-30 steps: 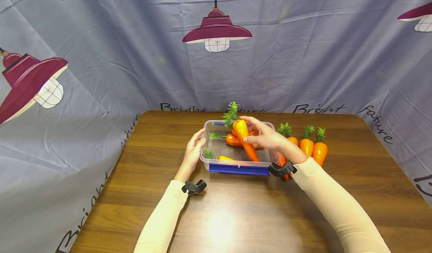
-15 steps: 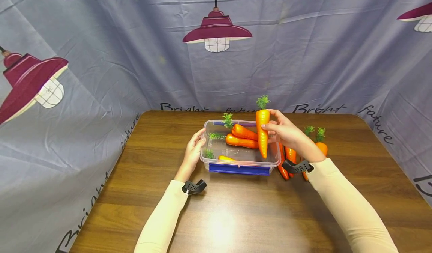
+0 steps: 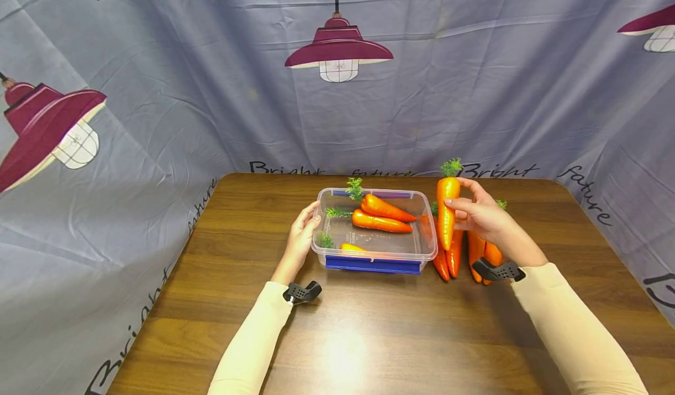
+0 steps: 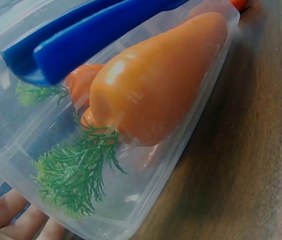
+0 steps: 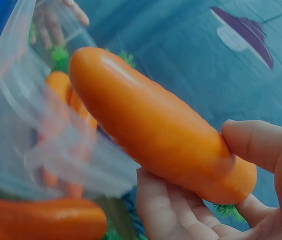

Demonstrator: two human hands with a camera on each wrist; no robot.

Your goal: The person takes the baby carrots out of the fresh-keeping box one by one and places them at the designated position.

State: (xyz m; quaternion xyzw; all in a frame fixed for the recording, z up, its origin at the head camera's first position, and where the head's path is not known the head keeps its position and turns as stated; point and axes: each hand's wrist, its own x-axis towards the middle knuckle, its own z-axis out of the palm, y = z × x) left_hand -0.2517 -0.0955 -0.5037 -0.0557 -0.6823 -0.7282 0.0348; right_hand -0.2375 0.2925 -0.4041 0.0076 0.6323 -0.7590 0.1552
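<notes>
In the head view, a clear plastic food container [image 3: 369,252] with blue side clips stands on the table. Its left end is held by my left hand [image 3: 300,237], with fingers at the outer wall. Inside lie an upper carrot [image 3: 387,207], a lower carrot [image 3: 381,221] and a front carrot [image 3: 352,247] mostly hidden by the front wall. My right hand [image 3: 482,213] pinches another carrot [image 3: 448,207] between thumb and fingers, leafy end up, just right of the container. Close up in the right wrist view, the same carrot [image 5: 155,130] sits in my fingers.
Several more carrots [image 3: 477,254] lie on the wooden table [image 3: 379,336], right of the container and partly behind my right hand. A grey curtain [image 3: 237,90] printed with lamps hangs around the table's back and sides.
My right hand has lifted the carrot out of the container and carried it right, over the container's edge, toward the other carrots. My left hand has stayed at the left end.
</notes>
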